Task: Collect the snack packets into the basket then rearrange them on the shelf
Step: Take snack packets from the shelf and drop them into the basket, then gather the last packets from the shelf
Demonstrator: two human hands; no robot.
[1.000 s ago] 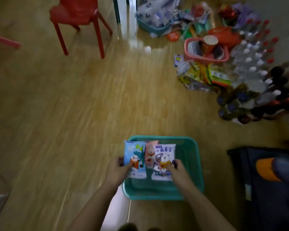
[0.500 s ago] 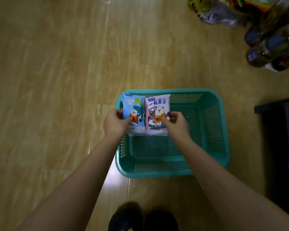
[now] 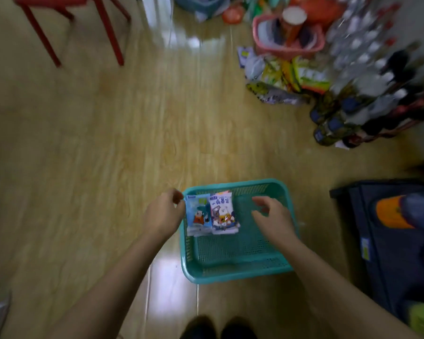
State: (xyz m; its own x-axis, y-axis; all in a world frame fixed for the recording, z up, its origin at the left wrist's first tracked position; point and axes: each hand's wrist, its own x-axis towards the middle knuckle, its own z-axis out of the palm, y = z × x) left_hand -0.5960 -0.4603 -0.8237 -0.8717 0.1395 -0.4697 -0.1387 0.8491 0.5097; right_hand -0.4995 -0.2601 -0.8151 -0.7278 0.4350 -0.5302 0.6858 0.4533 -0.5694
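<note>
1. Down at your feet, the teal basket [image 3: 235, 272] sits on the wooden floor [image 3: 83, 155], and both hands have let go of the snack packets [image 3: 212, 214] they were gripping half a second ago.
2. Those packets now lie in the basket's far left corner, a blue one beside a white-and-pink one, with what looks like a third edge behind them, though blur makes that hard to confirm.
3. Your left hand [image 3: 163, 214] hangs just outside the basket's left rim, fingers loosely curled and holding nothing, its fingertips close to the blue packet.
4. Your right hand [image 3: 272, 218] hovers over the basket's right half, fingers spread apart and empty, clear of the packets.
5. Compared with that earlier frame, your view has tilted up.
6. Farther off to the right, a heap of packets [image 3: 287, 79], bottles [image 3: 367, 77] and a pink basket [image 3: 289, 37] is back in view.
7. At far left stands a red chair [image 3: 108, 28].
</note>
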